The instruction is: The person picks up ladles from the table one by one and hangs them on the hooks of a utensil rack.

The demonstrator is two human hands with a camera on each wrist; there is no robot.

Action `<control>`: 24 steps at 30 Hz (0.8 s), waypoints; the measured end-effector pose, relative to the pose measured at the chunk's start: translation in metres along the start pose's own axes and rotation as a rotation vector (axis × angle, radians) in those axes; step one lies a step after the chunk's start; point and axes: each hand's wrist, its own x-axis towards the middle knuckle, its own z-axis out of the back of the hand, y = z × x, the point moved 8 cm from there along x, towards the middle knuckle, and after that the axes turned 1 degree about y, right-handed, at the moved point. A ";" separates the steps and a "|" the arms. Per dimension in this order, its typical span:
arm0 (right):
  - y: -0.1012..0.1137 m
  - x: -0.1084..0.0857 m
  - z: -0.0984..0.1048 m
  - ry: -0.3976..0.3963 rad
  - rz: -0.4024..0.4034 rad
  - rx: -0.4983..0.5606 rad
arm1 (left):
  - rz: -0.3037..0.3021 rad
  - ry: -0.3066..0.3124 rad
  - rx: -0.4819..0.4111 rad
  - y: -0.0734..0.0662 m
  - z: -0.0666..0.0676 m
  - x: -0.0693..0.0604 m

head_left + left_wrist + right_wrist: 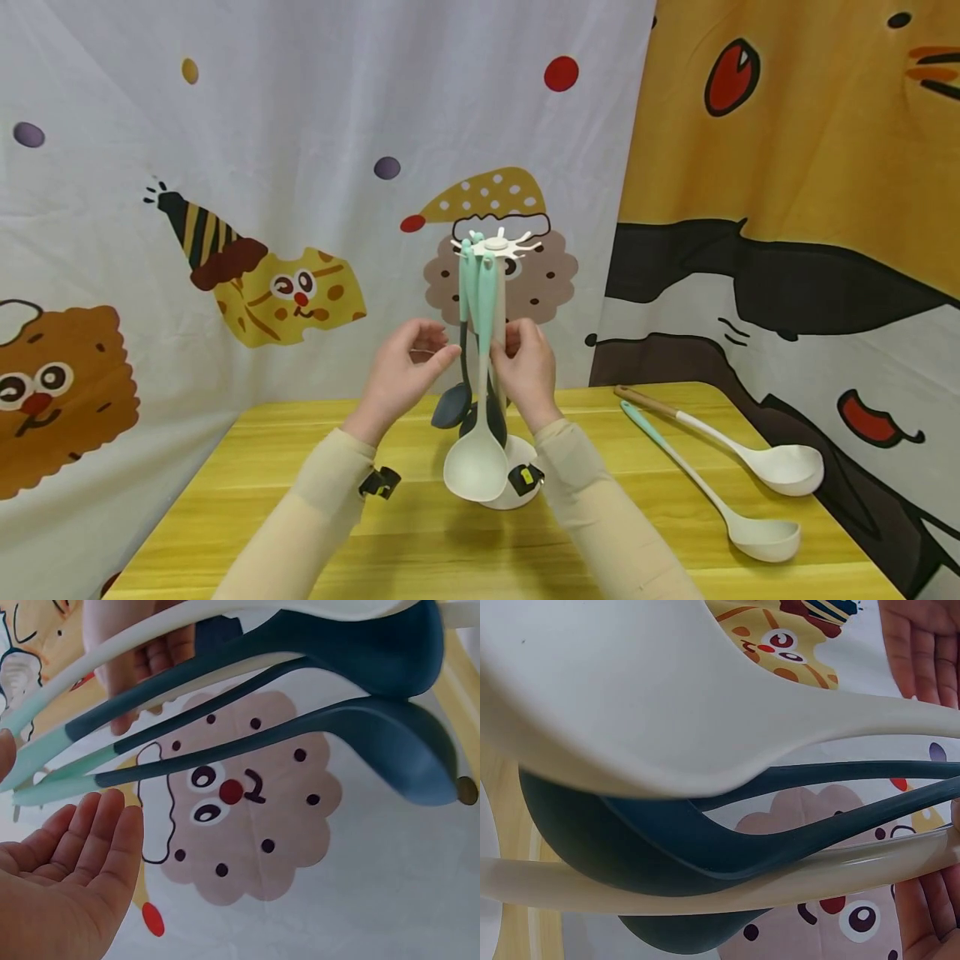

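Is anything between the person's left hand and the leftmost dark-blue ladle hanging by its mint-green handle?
Nothing visible: the left hand is close beside that dark-blue ladle. The white, mint-handled hanging ladle is on its other side.

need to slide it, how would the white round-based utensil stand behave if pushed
The white stand may tip if pushed high, being tall over a small round base. Its mint-handled ladles crowd one side, probably unbalancing it, and might swing, hanging by their handle tops.
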 end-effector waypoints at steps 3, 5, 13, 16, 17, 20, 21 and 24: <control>0.000 0.000 0.000 0.004 -0.003 -0.002 | -0.009 -0.015 -0.010 -0.004 0.005 0.005; 0.000 0.000 0.000 0.006 -0.006 -0.002 | -0.011 -0.019 -0.013 -0.007 0.007 0.007; 0.000 -0.001 0.000 0.006 -0.010 -0.001 | 0.002 -0.030 -0.036 -0.012 0.012 0.018; 0.000 0.000 0.000 0.007 -0.009 0.001 | 0.004 -0.032 -0.047 -0.016 0.013 0.021; 0.000 0.000 0.000 0.007 -0.008 0.001 | 0.003 -0.031 -0.049 -0.017 0.013 0.022; 0.000 0.000 0.000 0.005 -0.005 0.000 | -0.007 -0.034 -0.055 -0.021 0.014 0.025; 0.000 0.000 0.000 0.004 -0.005 -0.001 | -0.011 -0.036 -0.060 -0.022 0.014 0.027; 0.000 0.000 0.000 0.002 0.000 -0.004 | -0.015 -0.047 -0.072 -0.026 0.016 0.031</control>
